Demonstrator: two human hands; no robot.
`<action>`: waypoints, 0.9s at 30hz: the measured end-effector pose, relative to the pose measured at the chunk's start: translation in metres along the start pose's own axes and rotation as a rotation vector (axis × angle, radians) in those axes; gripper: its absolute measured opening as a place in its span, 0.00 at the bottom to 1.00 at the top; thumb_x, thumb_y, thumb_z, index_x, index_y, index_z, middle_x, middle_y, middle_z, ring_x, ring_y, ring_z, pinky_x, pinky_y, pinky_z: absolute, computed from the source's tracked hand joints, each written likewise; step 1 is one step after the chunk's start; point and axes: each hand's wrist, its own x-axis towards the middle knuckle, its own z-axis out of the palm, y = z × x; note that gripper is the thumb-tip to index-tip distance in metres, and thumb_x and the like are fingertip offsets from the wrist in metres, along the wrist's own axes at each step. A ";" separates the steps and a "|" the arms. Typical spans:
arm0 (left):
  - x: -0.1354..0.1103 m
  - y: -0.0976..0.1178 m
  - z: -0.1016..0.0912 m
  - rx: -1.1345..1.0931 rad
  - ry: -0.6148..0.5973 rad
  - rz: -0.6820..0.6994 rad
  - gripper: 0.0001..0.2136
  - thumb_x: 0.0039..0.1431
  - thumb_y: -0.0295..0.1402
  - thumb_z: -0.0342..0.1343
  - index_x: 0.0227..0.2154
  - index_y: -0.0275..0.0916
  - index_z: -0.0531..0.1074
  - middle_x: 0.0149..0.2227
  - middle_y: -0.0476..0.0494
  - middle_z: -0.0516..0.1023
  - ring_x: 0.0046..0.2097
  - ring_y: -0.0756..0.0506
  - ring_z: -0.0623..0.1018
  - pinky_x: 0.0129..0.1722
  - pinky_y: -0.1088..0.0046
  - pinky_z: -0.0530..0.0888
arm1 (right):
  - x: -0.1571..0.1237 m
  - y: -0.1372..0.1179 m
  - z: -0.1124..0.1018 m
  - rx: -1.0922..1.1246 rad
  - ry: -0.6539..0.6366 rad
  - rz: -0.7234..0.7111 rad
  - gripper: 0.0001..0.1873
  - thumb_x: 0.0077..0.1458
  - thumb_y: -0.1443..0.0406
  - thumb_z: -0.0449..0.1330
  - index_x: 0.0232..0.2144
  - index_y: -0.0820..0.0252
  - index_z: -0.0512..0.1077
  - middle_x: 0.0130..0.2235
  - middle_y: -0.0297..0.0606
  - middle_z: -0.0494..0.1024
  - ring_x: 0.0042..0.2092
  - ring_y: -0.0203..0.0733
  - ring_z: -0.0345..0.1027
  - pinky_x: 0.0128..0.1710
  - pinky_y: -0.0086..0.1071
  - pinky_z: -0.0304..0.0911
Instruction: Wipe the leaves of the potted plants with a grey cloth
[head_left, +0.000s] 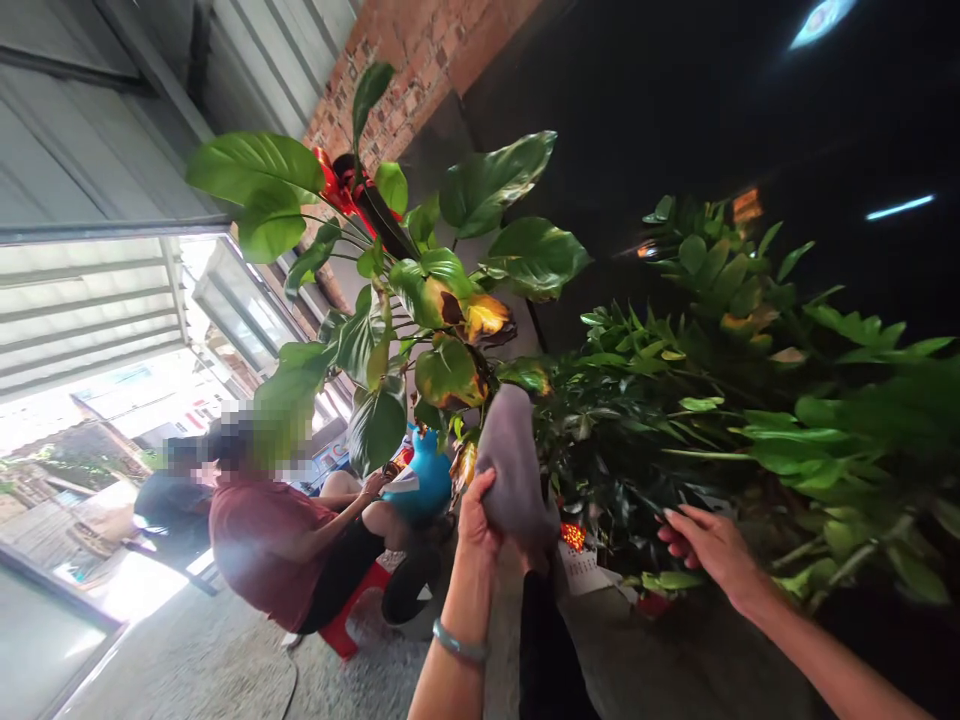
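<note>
My left hand (478,515), with a bangle on its wrist, is closed on a grey cloth (514,460) that sticks upward in front of the plants. Just above the cloth is a large potted plant (446,275) with broad leaves, some yellow and brown at the edges. Over to the right, my right hand (694,540) has its thumb and index finger pinched at a dark leaf (649,505) among the lower foliage. The other fingers are curled. A denser green plant (750,390) spreads above and around this hand.
A person in a red shirt (274,545) sits on a red stool (356,610) at left, beside a blue rounded object (424,475) and a dark bucket (412,590). Another person (172,510) sits farther back. A printed paper (589,570) lies under the foliage.
</note>
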 end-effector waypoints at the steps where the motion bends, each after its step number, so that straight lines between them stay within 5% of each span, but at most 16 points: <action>1: 0.005 -0.003 0.004 0.012 0.050 0.007 0.07 0.39 0.29 0.63 0.26 0.39 0.75 0.22 0.50 0.79 0.26 0.47 0.77 0.33 0.71 0.73 | 0.000 0.001 0.002 0.001 0.001 -0.001 0.12 0.34 0.54 0.56 0.17 0.55 0.70 0.18 0.38 0.77 0.21 0.43 0.68 0.18 0.33 0.57; 4: 0.007 -0.039 -0.003 0.180 0.040 -0.160 0.05 0.42 0.29 0.64 0.25 0.36 0.75 0.22 0.45 0.79 0.25 0.46 0.76 0.33 0.70 0.72 | 0.001 0.003 0.005 0.000 0.010 -0.006 0.11 0.36 0.54 0.56 0.16 0.54 0.70 0.18 0.37 0.77 0.21 0.43 0.68 0.18 0.32 0.56; 8: -0.016 -0.086 -0.046 0.273 -0.195 -0.459 0.11 0.36 0.28 0.65 0.28 0.32 0.77 0.23 0.41 0.79 0.27 0.42 0.78 0.37 0.66 0.72 | 0.003 0.003 -0.001 -0.007 0.025 0.008 0.10 0.35 0.55 0.56 0.15 0.55 0.69 0.17 0.36 0.76 0.19 0.43 0.66 0.18 0.33 0.56; 12: -0.019 -0.060 -0.053 0.097 -0.202 -0.354 0.12 0.35 0.25 0.64 0.29 0.34 0.76 0.23 0.43 0.80 0.26 0.43 0.78 0.36 0.67 0.72 | 0.001 -0.001 -0.006 -0.004 0.002 0.022 0.10 0.36 0.56 0.56 0.17 0.55 0.70 0.18 0.37 0.77 0.20 0.43 0.67 0.18 0.33 0.57; 16: 0.000 -0.018 -0.008 -0.086 0.033 -0.114 0.09 0.44 0.31 0.61 0.32 0.38 0.75 0.23 0.47 0.79 0.27 0.45 0.78 0.37 0.67 0.74 | -0.001 -0.002 -0.002 -0.003 -0.021 0.017 0.10 0.37 0.56 0.57 0.18 0.55 0.70 0.19 0.37 0.78 0.21 0.42 0.67 0.18 0.32 0.58; 19: 0.001 -0.036 0.013 -0.024 0.148 -0.175 0.04 0.47 0.32 0.60 0.26 0.39 0.74 0.21 0.47 0.78 0.26 0.45 0.77 0.34 0.68 0.73 | -0.001 -0.001 0.002 0.001 -0.013 0.011 0.09 0.36 0.56 0.57 0.18 0.55 0.70 0.19 0.37 0.78 0.21 0.43 0.68 0.18 0.32 0.57; 21: -0.010 -0.066 0.005 0.139 0.128 -0.334 0.02 0.42 0.29 0.60 0.21 0.38 0.73 0.19 0.46 0.77 0.23 0.45 0.75 0.30 0.69 0.72 | 0.000 0.000 0.003 0.003 0.001 0.004 0.09 0.36 0.56 0.57 0.18 0.54 0.70 0.17 0.36 0.77 0.20 0.43 0.67 0.17 0.33 0.57; 24: -0.030 -0.099 -0.027 0.299 -0.198 -0.449 0.10 0.28 0.23 0.59 0.21 0.35 0.75 0.17 0.46 0.76 0.20 0.47 0.72 0.27 0.70 0.69 | 0.000 0.000 0.000 0.002 0.009 -0.004 0.09 0.35 0.55 0.57 0.17 0.53 0.69 0.15 0.34 0.75 0.19 0.42 0.66 0.17 0.32 0.56; 27: -0.037 -0.086 -0.039 0.199 -0.257 -0.405 0.13 0.23 0.21 0.58 0.21 0.37 0.74 0.19 0.49 0.77 0.23 0.46 0.75 0.27 0.72 0.69 | -0.002 -0.002 -0.005 0.010 -0.002 -0.005 0.11 0.35 0.54 0.57 0.17 0.54 0.70 0.17 0.35 0.77 0.20 0.42 0.67 0.17 0.32 0.56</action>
